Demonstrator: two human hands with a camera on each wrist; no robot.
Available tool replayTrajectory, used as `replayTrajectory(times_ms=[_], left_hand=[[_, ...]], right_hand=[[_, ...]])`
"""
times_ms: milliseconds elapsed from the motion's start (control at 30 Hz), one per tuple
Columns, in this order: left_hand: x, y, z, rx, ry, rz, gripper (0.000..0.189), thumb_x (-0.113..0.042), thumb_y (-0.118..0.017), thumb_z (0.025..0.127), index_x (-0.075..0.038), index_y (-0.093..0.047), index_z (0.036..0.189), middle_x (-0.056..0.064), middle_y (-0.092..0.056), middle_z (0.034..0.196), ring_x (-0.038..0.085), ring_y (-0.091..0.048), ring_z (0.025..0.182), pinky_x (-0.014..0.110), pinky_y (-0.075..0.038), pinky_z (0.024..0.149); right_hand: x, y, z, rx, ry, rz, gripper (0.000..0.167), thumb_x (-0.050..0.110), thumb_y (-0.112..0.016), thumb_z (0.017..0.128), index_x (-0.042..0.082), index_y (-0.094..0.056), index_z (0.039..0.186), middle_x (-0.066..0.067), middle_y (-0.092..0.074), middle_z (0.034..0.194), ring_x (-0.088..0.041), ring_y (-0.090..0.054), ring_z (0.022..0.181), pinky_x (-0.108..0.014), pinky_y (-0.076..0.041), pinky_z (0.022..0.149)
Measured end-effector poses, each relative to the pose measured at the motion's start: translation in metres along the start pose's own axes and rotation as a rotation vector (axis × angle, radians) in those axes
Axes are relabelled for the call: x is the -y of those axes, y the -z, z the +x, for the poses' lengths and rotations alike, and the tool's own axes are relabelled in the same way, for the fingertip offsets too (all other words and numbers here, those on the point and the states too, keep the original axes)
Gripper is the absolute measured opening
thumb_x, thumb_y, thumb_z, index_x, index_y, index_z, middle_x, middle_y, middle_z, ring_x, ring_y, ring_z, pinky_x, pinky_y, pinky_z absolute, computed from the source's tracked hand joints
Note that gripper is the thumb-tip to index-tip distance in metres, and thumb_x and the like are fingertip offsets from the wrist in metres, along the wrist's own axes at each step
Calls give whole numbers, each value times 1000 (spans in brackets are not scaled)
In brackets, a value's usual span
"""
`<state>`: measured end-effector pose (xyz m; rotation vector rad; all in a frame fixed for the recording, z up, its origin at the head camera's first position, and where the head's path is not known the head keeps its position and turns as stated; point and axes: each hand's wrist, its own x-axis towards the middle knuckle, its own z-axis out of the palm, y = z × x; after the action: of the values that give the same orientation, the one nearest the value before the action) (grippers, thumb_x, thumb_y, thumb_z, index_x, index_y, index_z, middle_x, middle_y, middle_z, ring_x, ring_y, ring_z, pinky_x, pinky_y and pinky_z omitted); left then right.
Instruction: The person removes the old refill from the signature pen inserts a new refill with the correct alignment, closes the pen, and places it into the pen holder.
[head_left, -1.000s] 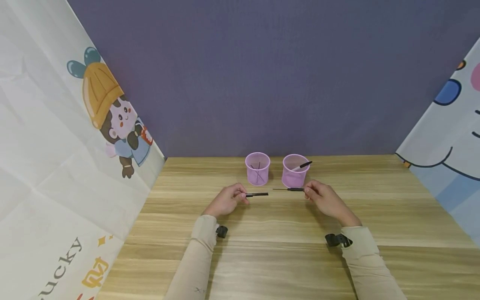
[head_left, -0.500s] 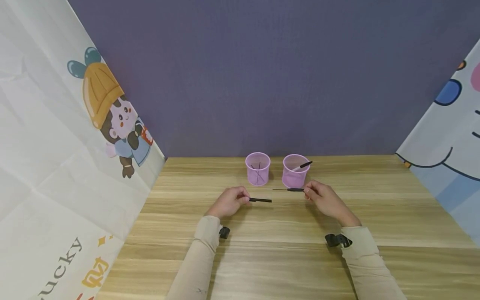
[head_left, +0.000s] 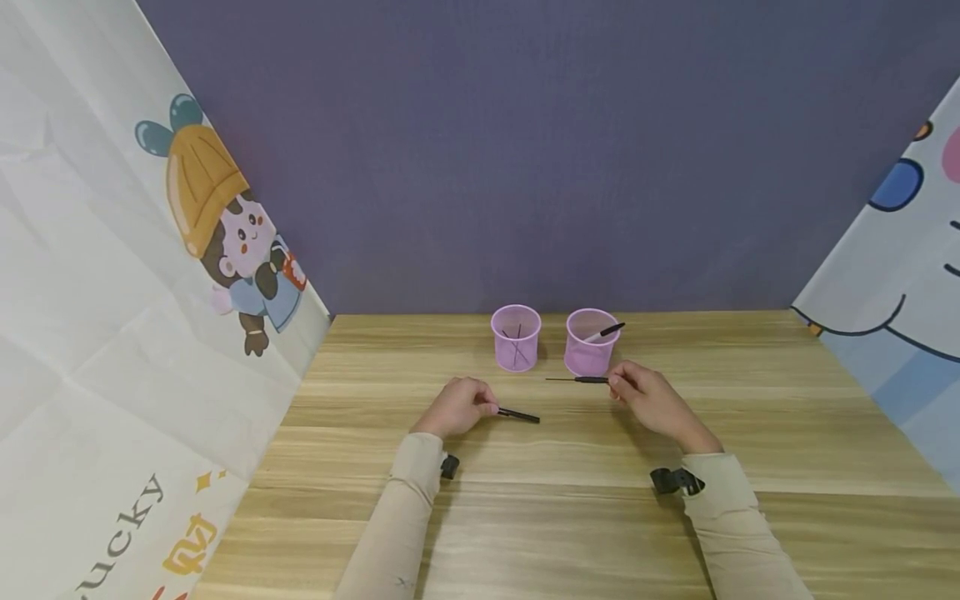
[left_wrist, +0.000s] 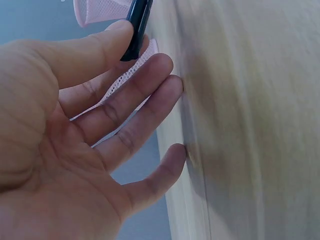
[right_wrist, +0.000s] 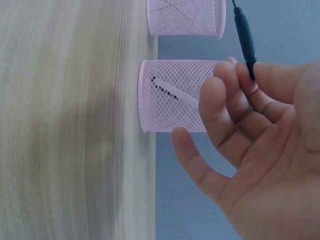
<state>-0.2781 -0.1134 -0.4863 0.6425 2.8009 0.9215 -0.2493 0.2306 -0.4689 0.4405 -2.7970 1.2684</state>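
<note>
My left hand (head_left: 457, 407) pinches one end of a black pen barrel with a clip (head_left: 521, 415) between thumb and index finger; the other fingers curve loosely beneath. Its free end points right and slightly toward me. Between the thumb and fingertips of my right hand (head_left: 654, 400) is a slim black grip piece (right_wrist: 245, 37) with a thin dark rod, like a pen's front with its refill. The rod points left, apart from the barrel. Both pieces are above the wooden table (head_left: 540, 517), in front of two pink mesh cups.
The left mesh cup (head_left: 506, 357) holds several thin dark sticks. A marker with a black end (head_left: 612, 329) leans in the right mesh cup (head_left: 581, 362). Behind the table rises a dark blue-grey panel (head_left: 480, 150); printed white sheets (head_left: 90, 250) flank it.
My left hand has moved a little toward me, and the barrel's free end has swung down toward my body. The right hand and its piece have stayed in place.
</note>
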Motion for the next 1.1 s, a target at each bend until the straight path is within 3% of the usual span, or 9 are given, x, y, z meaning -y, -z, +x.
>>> replayTrajectory(times_ms=[233,500,767,1100], left_hand=[[-3,0,-2,-2,-1,47,6,-18,-81,87,-17,-77,84,-6,-74,84,10,-62,83,36,-51,89],[-5,0,-3,39,-37,89,5,-18,-83,85,-18,-79,83,-5,-68,86,10,-58,83,35,-48,87],[-4,-3,-2,65,-46,134,7,-21,-85,83,-20,-79,81,-9,-64,86,10,-57,86,35,-47,92],[-6,-4,-3,70,-12,92,13,-20,-88,79,-22,-76,77,-8,-61,87,13,-55,88,39,-46,91]], right_hand=[[0,1,1,3,-4,-10,22,16,-49,109,2,-61,97,-13,-62,83,-10,-51,69,-24,-42,58],[2,0,0,7,-9,-7,20,15,-50,109,3,-60,97,-13,-62,84,-11,-52,69,-25,-43,59],[2,0,0,19,-15,-2,20,16,-50,109,3,-60,98,-14,-63,86,-12,-53,71,-24,-44,60],[2,-1,0,21,-15,3,20,15,-50,109,1,-60,99,-15,-63,86,-11,-52,70,-25,-44,60]])
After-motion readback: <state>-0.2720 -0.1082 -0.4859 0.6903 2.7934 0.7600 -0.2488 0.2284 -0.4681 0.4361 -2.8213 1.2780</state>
